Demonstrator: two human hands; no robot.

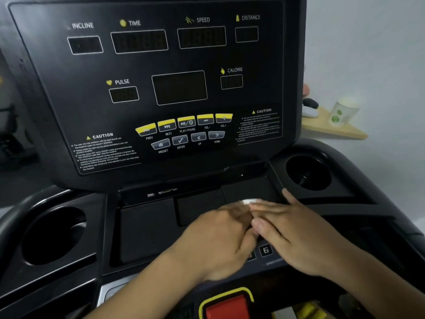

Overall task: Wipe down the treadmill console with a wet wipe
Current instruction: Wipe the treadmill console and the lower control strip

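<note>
A small white wet wipe [249, 201] is pinched between the curled left hand [220, 240] and the flatter right hand [296, 236] above the treadmill console [161, 88]; apparently it is being readied, with unfolding and the display panel judged next.

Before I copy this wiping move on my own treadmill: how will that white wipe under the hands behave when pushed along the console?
The wet wipe looks bunched into a small wad between the left hand and right hand, so it is probably soft and floppy. Being so small, it is likely very light. On the smooth dark tray it should probably slide easily.
</note>
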